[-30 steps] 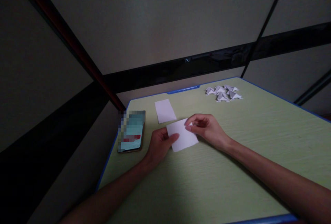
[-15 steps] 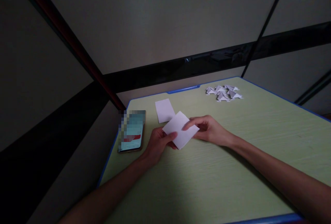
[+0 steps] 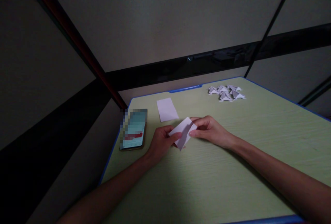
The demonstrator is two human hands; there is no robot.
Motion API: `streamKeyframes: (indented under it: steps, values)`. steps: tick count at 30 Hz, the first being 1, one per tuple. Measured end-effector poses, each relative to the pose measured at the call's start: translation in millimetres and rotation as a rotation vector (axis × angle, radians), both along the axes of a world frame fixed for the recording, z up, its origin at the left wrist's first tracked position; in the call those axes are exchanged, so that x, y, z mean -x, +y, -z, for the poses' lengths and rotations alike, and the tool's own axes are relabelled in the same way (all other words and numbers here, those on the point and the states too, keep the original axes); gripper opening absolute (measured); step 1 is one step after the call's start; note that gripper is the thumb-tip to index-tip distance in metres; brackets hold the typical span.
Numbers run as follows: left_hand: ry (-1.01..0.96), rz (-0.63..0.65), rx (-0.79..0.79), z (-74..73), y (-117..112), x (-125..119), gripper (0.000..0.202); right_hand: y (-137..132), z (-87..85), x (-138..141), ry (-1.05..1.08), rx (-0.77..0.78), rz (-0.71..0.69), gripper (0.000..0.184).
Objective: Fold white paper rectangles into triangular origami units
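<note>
Between both hands, just above the table, is a small white sheet of paper (image 3: 182, 129), bent so that its right part rises and a shaded band crosses it. My left hand (image 3: 163, 141) pinches its left side, thumb on top and fingers partly hidden beneath. On the other side my right hand (image 3: 210, 130) grips the right edge, with the thumb in front and the fingers behind. Another white sheet of paper (image 3: 167, 110) lies flat on the table just beyond my left hand.
A phone (image 3: 134, 131) with a lit, partly pixelated screen lies at the left. Several folded white paper figures (image 3: 226, 93) sit together at the far right. The pale green table (image 3: 258, 141) has a blue rim, and a panelled wall (image 3: 168, 24) stands behind it.
The paper was flat and diamond-shaped; now its right side is bent up. My right thumb has come round to the front of the paper. The view has shifted slightly.
</note>
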State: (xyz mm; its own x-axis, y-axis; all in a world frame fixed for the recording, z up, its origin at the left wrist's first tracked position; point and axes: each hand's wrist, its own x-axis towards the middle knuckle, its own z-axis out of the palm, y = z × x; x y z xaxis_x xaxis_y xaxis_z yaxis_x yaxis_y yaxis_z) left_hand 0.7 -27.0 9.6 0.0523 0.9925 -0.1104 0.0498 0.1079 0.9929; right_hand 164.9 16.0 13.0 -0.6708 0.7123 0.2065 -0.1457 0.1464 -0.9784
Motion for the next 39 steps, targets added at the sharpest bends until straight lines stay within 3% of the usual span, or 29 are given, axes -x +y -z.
streamKeyframes:
  steps: [5,10,16,20,24,29,39]
  values:
    - [0.012,0.072,0.023,2.7,-1.6,-4.1,0.012,-1.8,1.4,4.2,-0.053,0.06,0.191,0.019]
    - [-0.004,0.126,0.043,2.7,-3.3,-5.2,0.009,-1.8,2.7,5.4,-0.125,0.12,0.285,0.019]
    - [-0.285,0.107,0.089,5.6,-0.2,-1.8,0.028,-1.8,1.0,4.7,-0.11,0.121,0.353,0.014]
    - [-0.376,0.091,0.093,9.0,1.4,0.3,0.03,-2.0,1.2,4.7,-0.114,0.084,0.37,0.014]
    - [-0.272,0.121,0.051,8.6,-0.4,-0.8,0.023,-2.0,2.0,5.0,-0.126,0.011,0.386,0.014]
    - [-0.082,0.07,0.04,3.9,-2.8,-5.4,0.02,-2.8,1.7,5.9,-0.162,-0.079,0.406,0.015]
    - [-0.001,0.058,0.028,4.3,-3.0,-7.3,0.02,-7.2,-0.3,6.8,-0.221,-0.187,0.478,0.018]
